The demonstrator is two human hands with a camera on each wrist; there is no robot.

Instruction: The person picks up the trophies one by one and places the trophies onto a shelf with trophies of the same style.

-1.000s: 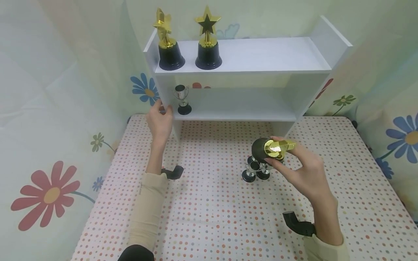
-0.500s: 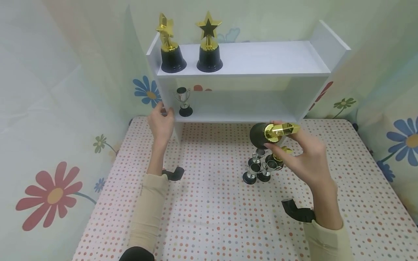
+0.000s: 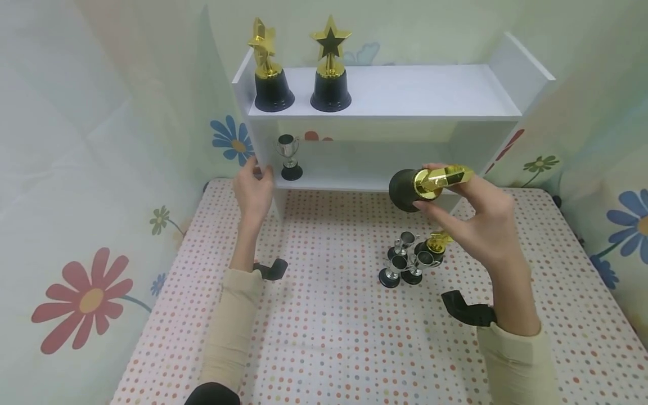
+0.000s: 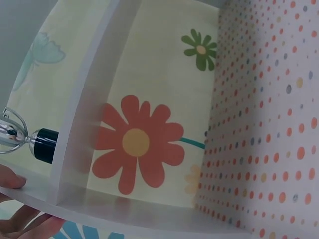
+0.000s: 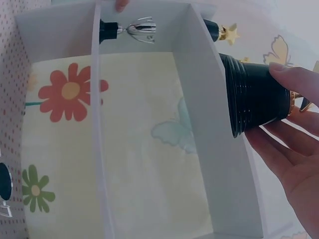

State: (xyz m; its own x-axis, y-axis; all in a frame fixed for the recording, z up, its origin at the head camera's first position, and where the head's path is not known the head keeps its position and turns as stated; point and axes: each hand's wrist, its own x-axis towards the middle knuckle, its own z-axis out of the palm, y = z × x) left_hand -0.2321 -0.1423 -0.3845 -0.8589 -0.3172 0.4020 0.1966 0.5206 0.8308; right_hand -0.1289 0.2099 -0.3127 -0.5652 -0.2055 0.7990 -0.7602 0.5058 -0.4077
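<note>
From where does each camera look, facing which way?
Head: worn there, facing forward and down at the shelf; left hand, right hand, sleeves show.
Left wrist: worn there, facing the shelf's lower part; left fingers show.
Right wrist: worn there, facing shelf and held trophy; right hand, left fingertip show.
Wrist views share: silver cup.
</note>
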